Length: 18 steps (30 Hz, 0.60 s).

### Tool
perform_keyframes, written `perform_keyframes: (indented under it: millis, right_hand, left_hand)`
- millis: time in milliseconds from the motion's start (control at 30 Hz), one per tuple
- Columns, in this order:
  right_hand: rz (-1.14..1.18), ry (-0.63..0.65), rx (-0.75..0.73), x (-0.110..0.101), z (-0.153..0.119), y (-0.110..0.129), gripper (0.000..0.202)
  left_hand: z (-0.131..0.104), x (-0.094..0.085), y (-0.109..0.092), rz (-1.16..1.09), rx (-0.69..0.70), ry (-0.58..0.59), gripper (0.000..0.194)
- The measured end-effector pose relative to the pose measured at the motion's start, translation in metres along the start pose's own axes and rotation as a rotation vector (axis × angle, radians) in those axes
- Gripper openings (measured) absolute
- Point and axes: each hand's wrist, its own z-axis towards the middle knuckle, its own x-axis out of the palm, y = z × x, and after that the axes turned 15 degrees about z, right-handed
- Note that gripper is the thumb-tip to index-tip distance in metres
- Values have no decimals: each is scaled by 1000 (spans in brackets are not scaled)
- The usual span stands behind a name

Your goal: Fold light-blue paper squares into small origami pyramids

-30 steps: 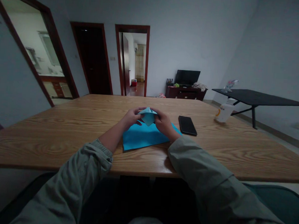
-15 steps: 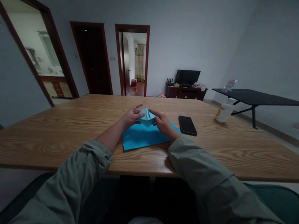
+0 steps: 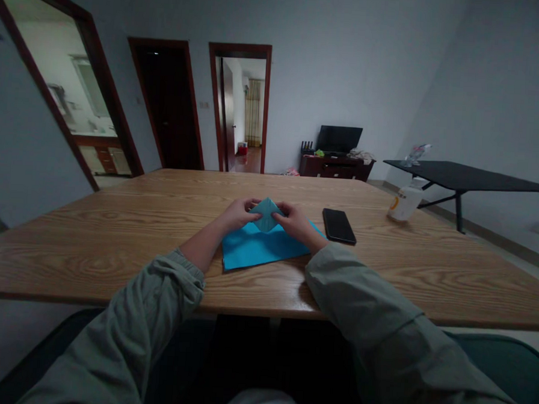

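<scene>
A light blue piece of folded paper [image 3: 267, 216], shaped like a diamond with a crease down its middle, is held up between my hands. My left hand [image 3: 240, 215] pinches its left corner, thumb in front and fingers behind. At the right corner my right hand [image 3: 294, 220] grips it the same way. Below them a brighter blue sheet [image 3: 262, 250] lies flat on the wooden table, partly hidden by my hands and the folded paper.
A black phone [image 3: 339, 225] lies on the table [image 3: 114, 236] just right of the blue sheet. Farther right stands a white plastic bottle [image 3: 405, 201]. Beyond the table's right side is a black folding table [image 3: 469, 176].
The folded paper has gone from a partly opened, bulging form to a flat diamond facing me. My left fingers, raised and spread before, have closed on its left corner.
</scene>
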Motion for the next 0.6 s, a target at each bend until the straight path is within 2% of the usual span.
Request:
perform_keyframes:
  millis: [100, 167, 433, 600]
  right_hand:
    - [-81, 43, -27, -1, 0, -3, 25]
    - [-112, 59, -37, -2, 0, -3, 24]
    - [-167, 97, 3, -3, -1, -2, 25]
    - [-250, 168, 110, -9, -3, -5, 25]
  left_hand:
    - [0, -2, 1, 130, 66, 47, 32]
    - [-1, -3, 1, 173, 79, 68, 28]
    - [1, -5, 6, 246, 69, 82, 32]
    - [-2, -4, 10, 229, 18, 225, 40]
